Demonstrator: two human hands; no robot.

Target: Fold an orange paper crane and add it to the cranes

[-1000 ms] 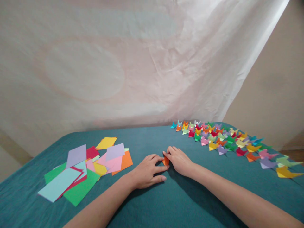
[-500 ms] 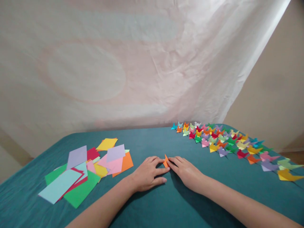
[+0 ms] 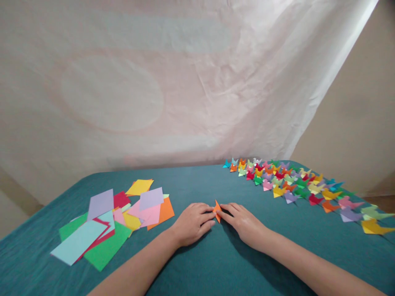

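Observation:
A small folded piece of orange paper (image 3: 217, 214), pointed at its top and bottom, lies on the cloth between my two hands. The fingertips of my left hand (image 3: 194, 224) hold its left edge, the thumb stretched out just below. From the other side, my right hand (image 3: 242, 224) pinches the paper with index finger and thumb, hiding part of its right half. The finer folds are too small to make out.
Loose sheets of coloured paper, a green sheet (image 3: 108, 246) among them, overlap on the left of the teal tablecloth (image 3: 191, 271). Rows of folded paper birds, including a yellow bird (image 3: 373, 227), stand along the right. A pale sheet of fabric (image 3: 185, 102) hangs behind.
My left thumb has moved up and closer to the fingers. More of the orange paper's lower point shows between my hands. The loose sheets and paper birds stay as they were.

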